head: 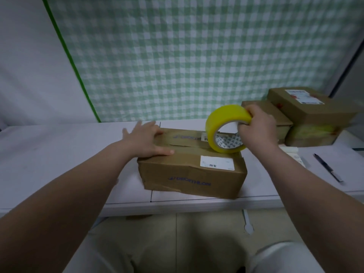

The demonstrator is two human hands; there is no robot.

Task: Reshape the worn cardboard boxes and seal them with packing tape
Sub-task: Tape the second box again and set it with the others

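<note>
**Tape roll on edge atop a creased box, flaps held flat**

Nearest the camera are the person's knees in pale trousers (285,257), with two bare forearms reaching forward above them.

The left hand (144,141) has its fingers straight and spread. The palm presses flat on the left end of the top of the cardboard box (193,174), and the thumb lies along the near flap. The right hand (258,127) has its fingers curled over the outer rim of the yellow tape roll (211,133), gripping it from the right; blur hides where the thumb sits. The roll stands on edge, its lower rim touching the box top towards the right end, close to the seam between the two flaps.

Both top flaps of the box are folded down and the seam runs left to right. The front face is dented and creased, with blue print across it. A white label (216,163) is stuck on the near flap at the right. The box sits on a white table (59,154), near its front edge and turned slightly askew.

At the back right of the table other cardboard boxes (315,113) are stacked, the top one bearing a printed label. Just in front of them lies some white paper (293,154), and to its right a dark pen (328,168) lies apart from it. A green-and-white checked cloth (197,56) hangs behind the table.
</note>
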